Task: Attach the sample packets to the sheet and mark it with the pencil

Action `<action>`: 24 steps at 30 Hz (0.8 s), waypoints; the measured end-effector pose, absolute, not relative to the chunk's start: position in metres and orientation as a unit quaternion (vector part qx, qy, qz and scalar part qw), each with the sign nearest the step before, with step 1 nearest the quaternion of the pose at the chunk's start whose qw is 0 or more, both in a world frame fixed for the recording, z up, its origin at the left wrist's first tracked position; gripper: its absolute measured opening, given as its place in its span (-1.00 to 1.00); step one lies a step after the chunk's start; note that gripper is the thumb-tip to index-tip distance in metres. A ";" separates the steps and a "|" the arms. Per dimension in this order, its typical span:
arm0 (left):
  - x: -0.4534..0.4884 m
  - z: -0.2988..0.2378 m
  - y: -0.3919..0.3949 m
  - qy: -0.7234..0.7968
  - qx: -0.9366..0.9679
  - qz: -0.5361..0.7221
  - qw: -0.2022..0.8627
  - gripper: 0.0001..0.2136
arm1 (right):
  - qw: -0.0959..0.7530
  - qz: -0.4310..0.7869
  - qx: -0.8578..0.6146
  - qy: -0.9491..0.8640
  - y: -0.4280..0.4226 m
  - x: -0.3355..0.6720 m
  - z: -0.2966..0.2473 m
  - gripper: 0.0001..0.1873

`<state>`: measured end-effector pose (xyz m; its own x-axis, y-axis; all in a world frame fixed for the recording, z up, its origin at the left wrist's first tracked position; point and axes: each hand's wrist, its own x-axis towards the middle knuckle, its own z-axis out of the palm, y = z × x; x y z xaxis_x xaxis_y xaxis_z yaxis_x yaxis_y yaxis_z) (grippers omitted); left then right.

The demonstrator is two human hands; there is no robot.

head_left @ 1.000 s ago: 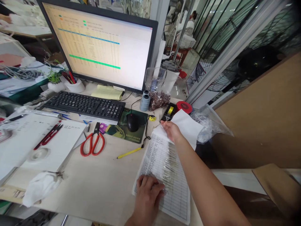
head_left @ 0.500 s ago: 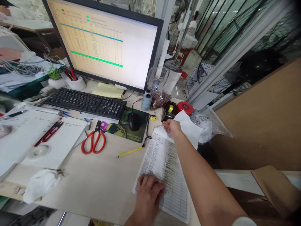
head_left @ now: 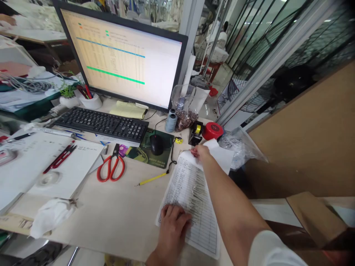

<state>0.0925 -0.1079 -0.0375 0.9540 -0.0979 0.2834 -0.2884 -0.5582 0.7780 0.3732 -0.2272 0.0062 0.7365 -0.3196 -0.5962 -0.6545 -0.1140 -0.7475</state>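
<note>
From the head camera, the left hand (head_left: 172, 226) lies flat, fingers spread and open, pressing down the near left corner of a printed form (head_left: 191, 192) that rests on the desk (head_left: 116, 207) close to its right edge. The right hand (head_left: 202, 153) reaches forward to the far end of the same sheet and pinches its top edge between closed fingers; the paper there is lifted and curled back, showing its blank white underside. The form runs from near the front edge of the desk toward the back, tilted a little to the right. Just beyond the right hand stand a black tape dispenser (head_left: 195, 133) and a red round tin (head_left: 212, 130), with a crumpled clear plastic bag (head_left: 240, 146) at the right edge of the desk. Left of the form lies a yellow pencil (head_left: 152, 179), and farther left orange-handled scissors (head_left: 111, 166). A black mouse (head_left: 156, 144) sits on a green pad behind the pencil, beside a black keyboard (head_left: 103, 124). A monitor (head_left: 122, 59) stands along the back edge, showing a spreadsheet. White papers (head_left: 50, 166) cover the left part of the desk, and a crumpled tissue (head_left: 50, 217) lies near the front left corner.
</note>
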 end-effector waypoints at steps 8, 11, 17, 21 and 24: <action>0.092 -0.036 -0.107 -0.107 0.881 0.089 0.453 -0.74 | 0.537 0.148 -0.799 0.226 -0.244 0.363 0.022 -0.74; 0.093 -0.031 -0.104 -0.116 0.883 0.070 0.450 -0.76 | 0.508 0.109 -0.839 0.161 -0.257 0.352 0.038 -0.78; 0.095 -0.027 -0.101 -0.127 0.881 0.070 0.450 -0.79 | 0.421 0.197 -0.885 -0.035 -0.283 0.257 0.078 -0.83; 0.096 -0.025 -0.100 -0.132 0.880 0.077 0.450 -0.80 | 0.342 0.310 -0.881 -0.103 -0.292 0.170 0.074 -0.79; 0.094 -0.013 -0.098 -0.136 0.873 0.100 0.459 -0.82 | 0.297 0.332 -0.889 -0.106 -0.292 0.128 0.063 -0.77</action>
<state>0.0943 -0.0976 -0.0127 0.9433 -0.1458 0.2984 -0.3284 -0.5426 0.7731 0.1285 -0.2917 0.0631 0.7568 0.3855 -0.5278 -0.0096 -0.8009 -0.5987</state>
